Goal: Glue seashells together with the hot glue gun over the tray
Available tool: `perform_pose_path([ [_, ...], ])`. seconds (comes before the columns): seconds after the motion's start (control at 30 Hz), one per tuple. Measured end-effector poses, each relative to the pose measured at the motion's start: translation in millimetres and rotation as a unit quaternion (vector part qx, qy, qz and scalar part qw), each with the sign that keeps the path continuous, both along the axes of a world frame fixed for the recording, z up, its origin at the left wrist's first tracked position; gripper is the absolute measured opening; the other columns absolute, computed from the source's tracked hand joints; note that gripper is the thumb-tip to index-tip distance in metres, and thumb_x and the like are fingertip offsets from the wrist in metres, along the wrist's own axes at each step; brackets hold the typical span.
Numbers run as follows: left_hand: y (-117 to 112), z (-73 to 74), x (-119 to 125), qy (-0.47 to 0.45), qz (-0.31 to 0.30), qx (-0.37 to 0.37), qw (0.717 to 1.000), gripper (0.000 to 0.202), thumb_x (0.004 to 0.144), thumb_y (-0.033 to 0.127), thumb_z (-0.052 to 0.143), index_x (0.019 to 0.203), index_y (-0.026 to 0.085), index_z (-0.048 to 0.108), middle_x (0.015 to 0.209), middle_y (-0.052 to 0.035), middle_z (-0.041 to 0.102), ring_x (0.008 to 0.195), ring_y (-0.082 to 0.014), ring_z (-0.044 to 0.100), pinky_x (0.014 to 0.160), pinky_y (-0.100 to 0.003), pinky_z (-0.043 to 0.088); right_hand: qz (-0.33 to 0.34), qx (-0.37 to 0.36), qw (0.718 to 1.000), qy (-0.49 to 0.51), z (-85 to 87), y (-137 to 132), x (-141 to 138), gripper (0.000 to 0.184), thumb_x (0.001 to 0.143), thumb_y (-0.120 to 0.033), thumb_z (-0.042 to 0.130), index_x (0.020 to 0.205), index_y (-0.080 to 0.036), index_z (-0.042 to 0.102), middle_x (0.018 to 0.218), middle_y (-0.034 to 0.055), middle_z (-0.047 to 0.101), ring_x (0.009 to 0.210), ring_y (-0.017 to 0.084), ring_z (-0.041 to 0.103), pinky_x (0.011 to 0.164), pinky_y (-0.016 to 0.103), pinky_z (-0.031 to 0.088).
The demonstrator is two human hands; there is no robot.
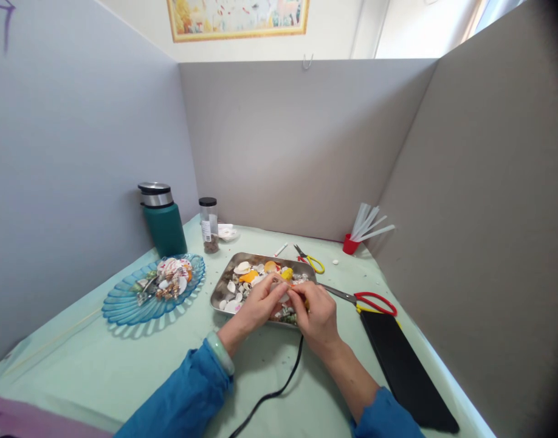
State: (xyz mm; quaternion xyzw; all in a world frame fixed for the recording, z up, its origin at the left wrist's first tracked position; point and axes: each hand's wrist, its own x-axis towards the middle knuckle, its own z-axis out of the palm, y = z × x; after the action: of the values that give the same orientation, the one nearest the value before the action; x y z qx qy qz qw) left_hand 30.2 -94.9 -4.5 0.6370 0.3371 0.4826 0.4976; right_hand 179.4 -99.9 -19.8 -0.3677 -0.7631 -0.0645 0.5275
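Both of my hands meet over a metal tray (220,291) full of white, orange and yellow shells. My left hand (262,301) has its thumb and fingers pinched together above the middle of the tray. Close against it, my right hand (316,310) pinches too, its fingers curled. Something small and pale shows between the fingertips, with a bit of orange by the right ones, too small to name. To the left, a blue scalloped plate (119,304) bears a pile of shells (173,277), apart from both hands.
Large red-handled scissors (374,301) lie right of the tray beside a black flat slab (406,371). Small yellow-handled scissors (314,263) lie behind it. A green bottle (164,225), a jar (209,225) and a red cup (351,244) of glue sticks stand farther back. A black cord (279,389) runs in front.
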Motion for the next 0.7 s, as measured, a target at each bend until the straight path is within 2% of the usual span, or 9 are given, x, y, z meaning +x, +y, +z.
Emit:
perform_pose_path([
  [0.13,-1,1.7,0,-0.003,0.002,-0.002,1.000,0.033,0.086,0.049,0.049,0.077,0.018,0.043,0.052,0.0085,0.037,0.039,-0.0049,0.029,0.040,-0.019,0.021,0.011,-0.016,1.000,0.018,2.8,0,1,0.011,0.090,-0.023,0.054,0.080,-0.020,0.058,0.070,0.0019,0.063,0.065,0.016,0.055,0.065,0.030,0.042],
  [0.37,-5,9.9,0,0.005,-0.007,-0.026,1.000,0.035,0.084,0.052,0.051,0.077,0.018,0.045,0.053,0.0068,0.042,0.040,-0.0054,0.030,0.040,-0.020,0.023,0.068,-0.118,0.986,0.096,3.2,0,2,0.013,0.089,-0.027,0.054,0.079,-0.020,0.058,0.069,0.0002,0.062,0.064,0.015,0.057,0.063,0.028,0.046],
  [0.5,-3,7.7,0,-0.002,-0.021,-0.028,0.999,0.034,0.085,0.051,0.050,0.077,0.019,0.043,0.055,0.0061,0.045,0.040,-0.0052,0.029,0.039,-0.020,0.021,0.105,-0.156,0.975,0.120,3.8,0,1,0.015,0.090,-0.028,0.053,0.078,-0.020,0.058,0.067,-0.0009,0.061,0.061,0.014,0.058,0.061,0.026,0.047],
  [0.6,0,2.4,1,-0.005,-0.021,-0.010,1.000,0.032,0.088,0.049,0.046,0.080,0.019,0.043,0.050,0.0077,0.040,0.039,-0.0061,0.030,0.040,-0.020,0.022,0.091,-0.147,0.975,0.137,4.1,2,2,0.011,0.089,-0.028,0.056,0.082,-0.020,0.058,0.068,-0.0014,0.061,0.060,0.013,0.058,0.060,0.025,0.048],
  [0.7,1,-2.1,2,-0.007,-0.024,-0.003,1.000,0.030,0.090,0.048,0.043,0.085,0.019,0.045,0.050,0.0072,0.041,0.041,-0.0079,0.036,0.042,-0.021,0.028,0.051,-0.099,0.986,0.121,3.3,3,4,0.010,0.087,-0.028,0.059,0.093,-0.020,0.058,0.079,0.0015,0.063,0.066,0.014,0.059,0.064,0.027,0.049],
])
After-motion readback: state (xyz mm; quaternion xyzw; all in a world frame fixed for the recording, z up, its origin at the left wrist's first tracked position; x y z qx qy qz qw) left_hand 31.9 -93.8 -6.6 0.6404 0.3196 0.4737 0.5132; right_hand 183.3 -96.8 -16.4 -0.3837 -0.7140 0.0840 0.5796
